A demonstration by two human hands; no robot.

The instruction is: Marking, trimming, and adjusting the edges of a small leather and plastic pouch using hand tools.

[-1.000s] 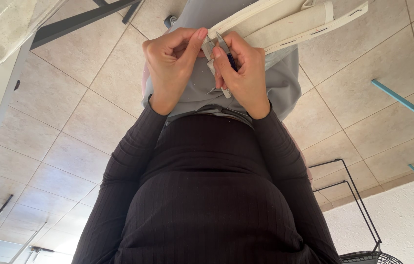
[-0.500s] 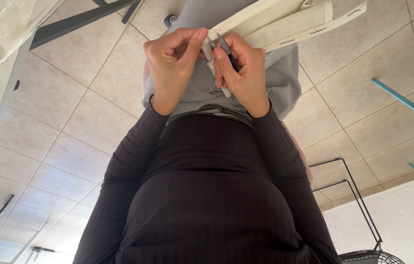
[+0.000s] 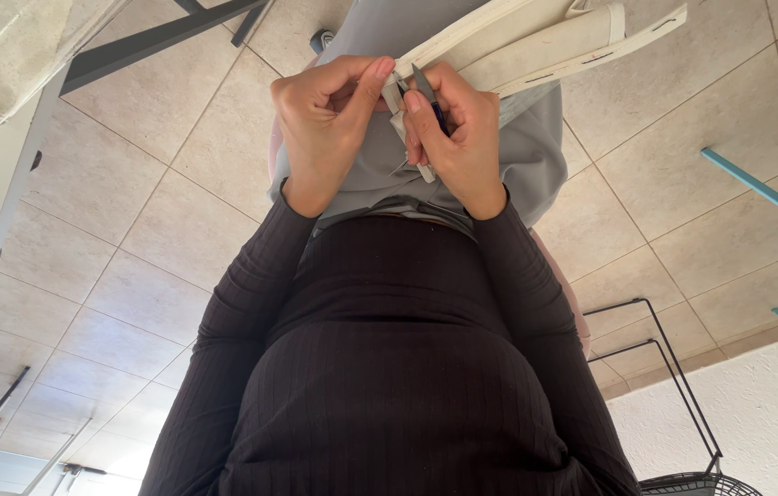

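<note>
Cream strap (image 3: 536,46) still pinched in left hand (image 3: 329,129), small blue-handled snips (image 3: 427,92) gripped in right hand (image 3: 462,147), barely shifted, so still working the same spot.

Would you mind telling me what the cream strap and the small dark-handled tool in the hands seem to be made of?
The cream strap looks like matte woven cotton canvas: visible stitching and soft folds. The small dark-handled tool seems metal: its pointed grey tip glints; the handle is mostly hidden by the right hand.

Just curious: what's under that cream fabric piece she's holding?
Under the cream fabric piece lies grey cloth over the lap; beyond, beige floor tiles. The legs are covered.
</note>
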